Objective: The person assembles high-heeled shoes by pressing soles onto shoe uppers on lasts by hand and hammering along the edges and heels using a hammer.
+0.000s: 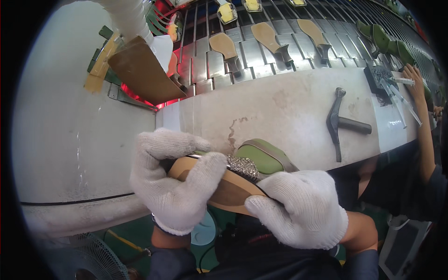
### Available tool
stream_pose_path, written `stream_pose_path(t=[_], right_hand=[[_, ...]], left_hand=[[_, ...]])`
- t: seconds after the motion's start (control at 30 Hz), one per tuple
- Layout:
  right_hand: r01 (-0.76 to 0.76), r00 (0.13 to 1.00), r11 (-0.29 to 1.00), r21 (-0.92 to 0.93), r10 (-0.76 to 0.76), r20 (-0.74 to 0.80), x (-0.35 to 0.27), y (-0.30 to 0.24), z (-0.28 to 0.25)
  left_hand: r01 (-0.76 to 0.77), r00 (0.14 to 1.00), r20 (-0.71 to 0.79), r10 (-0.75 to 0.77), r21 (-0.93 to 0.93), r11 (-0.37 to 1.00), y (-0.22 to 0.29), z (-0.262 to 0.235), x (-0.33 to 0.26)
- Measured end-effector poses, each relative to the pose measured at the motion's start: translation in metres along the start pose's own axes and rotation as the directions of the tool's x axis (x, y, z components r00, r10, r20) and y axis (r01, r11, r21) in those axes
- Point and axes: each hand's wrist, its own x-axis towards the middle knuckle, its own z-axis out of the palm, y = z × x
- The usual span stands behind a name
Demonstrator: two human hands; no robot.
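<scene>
Between my hands is a shoe [237, 190], tilted so its tan sole faces me, with a dark oval patch along it. Sparkling beaded trim [243, 167] shows over its far edge. My left hand [179, 179], in a white knitted glove, grips one end with the thumb pressed on the sole. At the other end, my right hand [301, 207], gloved alike, pinches the edge between thumb and fingers. Just beyond lies a green shoe part [264, 156] with a grey-brown band, on the pale worktable [280, 102]. The gloves and trim partly hide how it meets the held shoe.
A hammer [337, 123] lies on the table to the right. Farther right, syringes [400, 100] rest by a dark block [377, 79], near another person's hand [414, 79]. Heeled soles [266, 37] sit on the metal slat conveyor [219, 70] behind. A brown board [142, 72] stands left; a fan [95, 256] is below.
</scene>
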Motion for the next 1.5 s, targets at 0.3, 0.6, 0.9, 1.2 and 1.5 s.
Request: stream_pose_path(t=[0.3,0.6,0.9,1.2,1.5], right_hand=[[-0.089,0.988,0.991,0.102,0.075,0.135,0.003,0.013,-0.01],[-0.472,0.871,0.772,0.426,0.482,0.093,0.019,0.047,-0.027],[-0.316,0.931,0.923,0.22,0.346,-0.114,0.016,0.037,-0.022],[-0.253,0.958,0.955,0.151,0.27,-0.1,0.018,0.031,-0.01],[-0.26,0.938,0.921,0.29,0.312,-0.152,0.01,0.038,-0.022]], left_hand=[[0.223,0.972,-0.044,-0.229,-0.115,0.968,-0.01,-0.003,0.019],[0.381,0.922,0.348,-0.169,-0.739,0.555,-0.046,0.054,0.091],[0.39,0.891,0.452,-0.046,-0.711,0.585,-0.06,0.074,0.111],[0.414,0.905,0.417,-0.085,-0.815,0.405,-0.082,0.066,0.094],[0.382,0.9,0.435,0.044,-0.831,0.403,-0.08,0.065,0.092]])
